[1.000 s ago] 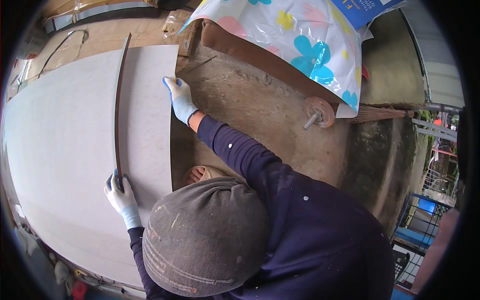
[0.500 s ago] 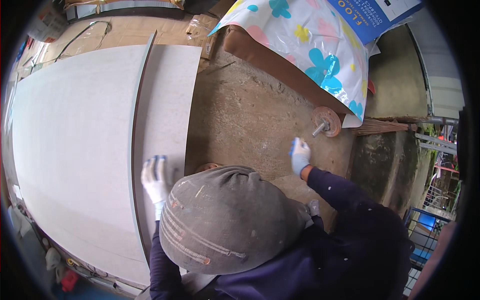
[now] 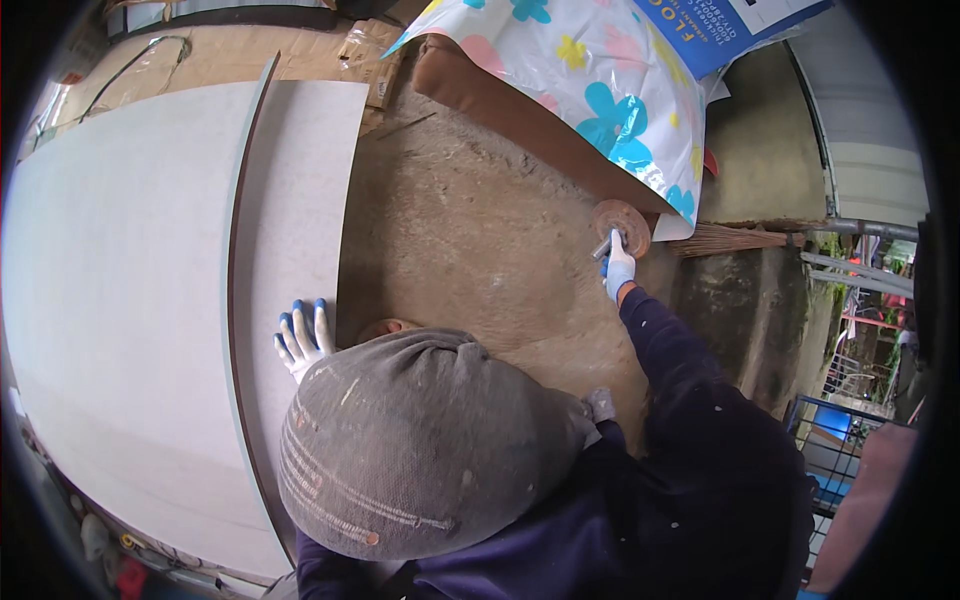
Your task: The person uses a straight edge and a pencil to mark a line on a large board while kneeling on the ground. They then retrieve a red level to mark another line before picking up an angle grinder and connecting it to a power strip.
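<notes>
Hiding the left wrist, a grey cap (image 3: 410, 450) is also cutting off a foot (image 3: 393, 326). The left hand (image 3: 304, 338) is spreading its grip over a pale board (image 3: 130, 300); the right hand (image 3: 619, 262) is meeting a reddish disc's (image 3: 613, 212) metal rod (image 3: 602, 247), though I cannot tell whether that grip is pinching. The disc is sitting beside flowered sheeting (image 3: 650, 100), by rough brown floor (image 3: 470, 250).

Gray Knit Cap (image 3: 410, 450) Blocked Our View

Behind it we lost the wrist of the left hand (image 3: 303, 340) and most of a foot (image 3: 394, 325). The right hand (image 3: 620, 266) covered part of the metal shaft (image 3: 602, 246) on a round disc (image 3: 622, 217); its finger placement was too small for us to make out. The top edge cut off the flowered plastic sheet (image 3: 640, 110) and blue package (image 3: 735, 35). A red item (image 3: 131, 577) at lower left was too blurred to name.
</notes>
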Demonstrator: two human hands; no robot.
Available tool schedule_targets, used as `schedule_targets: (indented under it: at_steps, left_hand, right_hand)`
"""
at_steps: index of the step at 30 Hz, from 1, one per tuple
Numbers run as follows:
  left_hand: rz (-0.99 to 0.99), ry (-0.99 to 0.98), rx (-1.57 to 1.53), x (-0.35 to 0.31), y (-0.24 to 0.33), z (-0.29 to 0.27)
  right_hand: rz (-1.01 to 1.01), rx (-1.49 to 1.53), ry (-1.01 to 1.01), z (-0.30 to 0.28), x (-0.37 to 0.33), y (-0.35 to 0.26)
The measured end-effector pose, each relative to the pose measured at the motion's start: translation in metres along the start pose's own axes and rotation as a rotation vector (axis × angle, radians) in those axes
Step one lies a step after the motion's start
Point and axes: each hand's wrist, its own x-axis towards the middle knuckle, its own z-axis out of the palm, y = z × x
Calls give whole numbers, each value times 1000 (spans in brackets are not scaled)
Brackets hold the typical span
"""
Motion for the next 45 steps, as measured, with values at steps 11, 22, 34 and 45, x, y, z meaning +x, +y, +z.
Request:
schedule_targets:
  at_steps: [11,22,34,45]
  left_hand:
    - [13,-156,74,-2,-14,-16]
    - [-41,44,19,-18,-20,-13]
    - [-30,-104,-72,12,8,-34]
    - [-28,-70,-64,8,4,-24]
  right_hand:
    - [-76,-28,-120,3,30,14]
    - [227,32,-101,64,-113,80]
    - [744,701,-658,130,-230,-5]
    - [729,779,-853,258,-289,-94]
